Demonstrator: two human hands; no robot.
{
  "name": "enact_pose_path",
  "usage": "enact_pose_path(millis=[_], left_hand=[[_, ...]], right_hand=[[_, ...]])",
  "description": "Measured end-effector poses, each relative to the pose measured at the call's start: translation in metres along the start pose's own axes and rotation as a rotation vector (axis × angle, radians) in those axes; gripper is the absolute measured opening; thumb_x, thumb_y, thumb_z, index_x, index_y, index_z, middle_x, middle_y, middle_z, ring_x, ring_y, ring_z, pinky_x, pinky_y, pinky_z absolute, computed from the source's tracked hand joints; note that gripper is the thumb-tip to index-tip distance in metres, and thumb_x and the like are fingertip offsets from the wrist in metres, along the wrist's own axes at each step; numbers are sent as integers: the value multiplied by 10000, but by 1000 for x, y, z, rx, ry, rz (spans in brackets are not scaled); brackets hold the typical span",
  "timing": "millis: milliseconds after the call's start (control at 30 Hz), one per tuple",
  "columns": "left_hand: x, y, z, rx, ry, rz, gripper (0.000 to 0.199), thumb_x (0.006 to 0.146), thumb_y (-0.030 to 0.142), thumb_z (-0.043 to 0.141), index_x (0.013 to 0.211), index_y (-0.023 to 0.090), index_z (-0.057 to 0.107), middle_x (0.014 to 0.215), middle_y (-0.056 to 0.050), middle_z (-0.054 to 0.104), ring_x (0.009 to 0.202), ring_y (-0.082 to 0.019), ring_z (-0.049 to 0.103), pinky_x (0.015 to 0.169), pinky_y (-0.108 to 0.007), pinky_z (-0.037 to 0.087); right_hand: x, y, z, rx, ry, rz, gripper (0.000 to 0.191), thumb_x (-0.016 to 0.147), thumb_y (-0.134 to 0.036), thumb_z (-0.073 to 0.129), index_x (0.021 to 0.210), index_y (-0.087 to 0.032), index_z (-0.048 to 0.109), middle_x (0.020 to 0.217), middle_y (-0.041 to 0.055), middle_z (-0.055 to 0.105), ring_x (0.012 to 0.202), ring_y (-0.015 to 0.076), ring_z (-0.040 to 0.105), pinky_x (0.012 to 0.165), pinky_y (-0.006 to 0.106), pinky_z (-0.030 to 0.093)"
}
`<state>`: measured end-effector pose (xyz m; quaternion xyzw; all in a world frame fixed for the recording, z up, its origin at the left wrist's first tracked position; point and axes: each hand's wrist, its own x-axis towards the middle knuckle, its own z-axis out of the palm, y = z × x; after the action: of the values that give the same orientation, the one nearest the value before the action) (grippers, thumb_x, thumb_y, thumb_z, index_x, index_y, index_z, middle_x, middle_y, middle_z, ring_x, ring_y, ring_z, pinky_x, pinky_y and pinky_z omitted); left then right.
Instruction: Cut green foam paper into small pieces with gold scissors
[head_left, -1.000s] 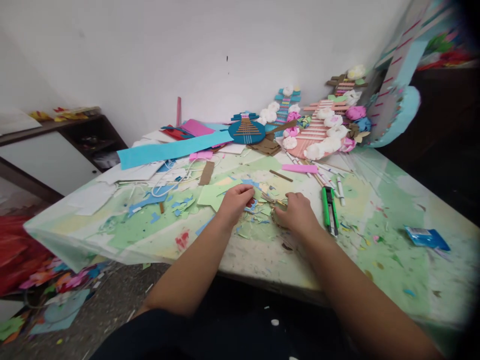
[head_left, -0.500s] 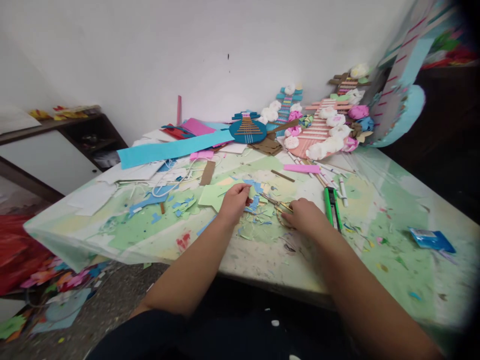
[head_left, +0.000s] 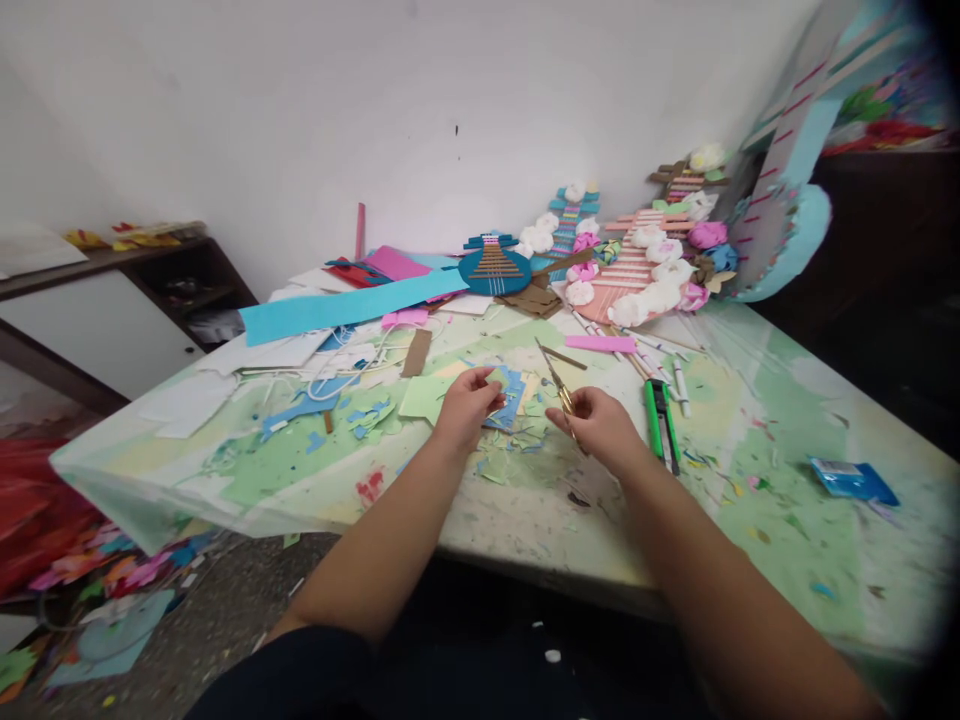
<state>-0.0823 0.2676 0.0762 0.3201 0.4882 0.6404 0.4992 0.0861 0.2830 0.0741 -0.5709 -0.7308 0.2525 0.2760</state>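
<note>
My right hand (head_left: 600, 428) is closed around the gold handles of a pair of scissors (head_left: 556, 374), whose blades point up and away toward the back of the table. Pinched in the fingers of my left hand (head_left: 469, 408) is a small light green piece of paper (head_left: 496, 377). Beneath and beside that hand lie a larger light green sheet (head_left: 424, 397) and a blue paper piece (head_left: 512, 395). Small green and blue scraps (head_left: 517, 440) are scattered between my two hands.
A green utility knife (head_left: 661, 425) lies right of my right hand, near several white markers (head_left: 681, 380). Farther back are a long light blue strip (head_left: 337, 308), a teal paper lute (head_left: 495, 268) and instrument-shaped crafts with paper flowers (head_left: 649, 265). At right lies a blue packet (head_left: 853, 480).
The scissors have moved away from the left hand's paper, and their blades have swung from pointing left to pointing up and away. My left hand stays nearly in place.
</note>
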Motion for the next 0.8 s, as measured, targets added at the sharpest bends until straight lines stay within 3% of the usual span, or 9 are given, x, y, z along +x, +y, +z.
enact_pose_path(millis=[167,333,533,800], left_hand=[[-1,1,-2,-21,-59,47,338,538,208,619,851,146,508,594,37,498,513,-60,515,560,-220,429],[-3,-1,0,46,-116,59,352,533,248,637,857,137,554,605,17,542,506,-70,517,570,-241,424],[-6,-5,3,56,-199,67,304,573,260,614,845,129,585,665,-13,573,561,-75,526,630,-251,426],[-8,-2,4,40,-97,54,326,557,248,623,863,142,587,629,5,556,525,-70,518,576,-232,416]], right_hand=[[-4,-8,9,-104,-98,-153,425,577,-544,511,768,-165,511,715,32,517,639,148,460,549,251,330],[-10,-10,17,-61,-154,-284,441,603,-498,530,891,-165,508,821,54,495,746,168,447,641,264,344],[-11,-10,22,-39,-138,-285,451,616,-484,528,921,-154,493,824,58,481,763,174,438,670,278,349],[-12,-12,18,-68,-99,-274,446,623,-520,498,883,-159,482,814,61,470,761,178,431,669,286,355]])
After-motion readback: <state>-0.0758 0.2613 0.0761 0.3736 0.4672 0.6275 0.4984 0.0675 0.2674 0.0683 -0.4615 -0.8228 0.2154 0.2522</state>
